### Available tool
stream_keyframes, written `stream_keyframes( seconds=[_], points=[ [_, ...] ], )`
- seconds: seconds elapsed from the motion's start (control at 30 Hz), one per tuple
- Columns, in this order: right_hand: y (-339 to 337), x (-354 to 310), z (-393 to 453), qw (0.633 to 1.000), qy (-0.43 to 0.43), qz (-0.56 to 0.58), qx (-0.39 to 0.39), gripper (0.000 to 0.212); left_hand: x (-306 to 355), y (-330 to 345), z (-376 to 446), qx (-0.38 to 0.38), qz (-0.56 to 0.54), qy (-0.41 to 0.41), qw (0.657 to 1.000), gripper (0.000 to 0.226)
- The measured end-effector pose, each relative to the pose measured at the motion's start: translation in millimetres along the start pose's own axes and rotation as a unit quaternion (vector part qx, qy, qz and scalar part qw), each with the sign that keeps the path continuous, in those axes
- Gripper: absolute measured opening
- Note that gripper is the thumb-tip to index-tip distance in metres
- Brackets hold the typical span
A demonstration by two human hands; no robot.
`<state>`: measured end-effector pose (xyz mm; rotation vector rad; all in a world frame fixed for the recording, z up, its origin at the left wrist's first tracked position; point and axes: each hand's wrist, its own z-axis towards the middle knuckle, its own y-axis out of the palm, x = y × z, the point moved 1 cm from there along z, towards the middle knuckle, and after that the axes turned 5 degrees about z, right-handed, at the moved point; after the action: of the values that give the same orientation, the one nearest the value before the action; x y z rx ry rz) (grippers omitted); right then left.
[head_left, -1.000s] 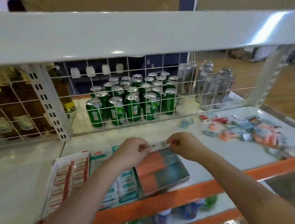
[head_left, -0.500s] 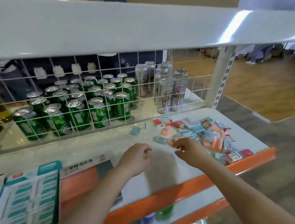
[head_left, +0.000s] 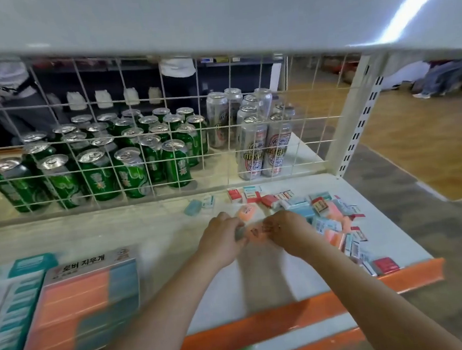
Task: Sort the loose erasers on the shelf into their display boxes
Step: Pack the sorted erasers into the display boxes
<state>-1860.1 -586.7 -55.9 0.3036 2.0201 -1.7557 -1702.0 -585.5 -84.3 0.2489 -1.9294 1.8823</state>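
Both my hands meet at the middle of the white shelf (head_left: 261, 278), at the left edge of a pile of loose erasers (head_left: 328, 216). My right hand (head_left: 287, 228) pinches an orange eraser (head_left: 257, 232) with dark print. My left hand (head_left: 221, 242) has its fingers curled on a small blue-grey eraser (head_left: 240, 232), blurred, right beside the orange one. A second orange eraser (head_left: 247, 211) lies just behind them. At the left stands a display box of orange and teal erasers (head_left: 79, 308), and beside it a teal-and-white box (head_left: 6, 306).
A white wire grid (head_left: 150, 159) closes the back of the shelf, with green cans (head_left: 129, 172) and silver cans (head_left: 253, 153) behind it. A lone blue eraser (head_left: 193, 207) lies near the grid. An upper shelf (head_left: 210, 17) overhangs. The orange front edge (head_left: 292, 317) ends at the right.
The view swung right and the display boxes slid to the left. Both hands left the orange-and-teal box, reached into the loose pile and closed on erasers.
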Motion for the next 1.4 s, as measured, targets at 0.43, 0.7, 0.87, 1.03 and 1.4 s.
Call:
stream_keyframes(
  seconds=[0.43,0.7,0.87,1.03,1.4],
  points=[
    [-20,22,-3,0.997,-0.029,0.046,0.059,0.021,18,2,20,-0.08,0.074,0.049,0.993,0.04],
    [-19,23,-27,0.996,-0.025,0.064,0.065,0.029,17,1,13,-0.008,0.009,-0.011,1.0,0.014],
    [-8,17,-39,0.996,-0.023,0.067,0.058,0.023,3,-7,-10,0.015,-0.005,-0.001,1.0,0.014],
    [16,11,-47,0.999,-0.019,0.002,0.05,0.027,-12,-7,-39,0.047,0.019,0.035,0.998,0.013],
    [10,24,-56,0.994,0.037,0.08,0.062,0.038,-27,-3,-58,0.054,-0.044,0.013,0.997,0.034]
  ],
)
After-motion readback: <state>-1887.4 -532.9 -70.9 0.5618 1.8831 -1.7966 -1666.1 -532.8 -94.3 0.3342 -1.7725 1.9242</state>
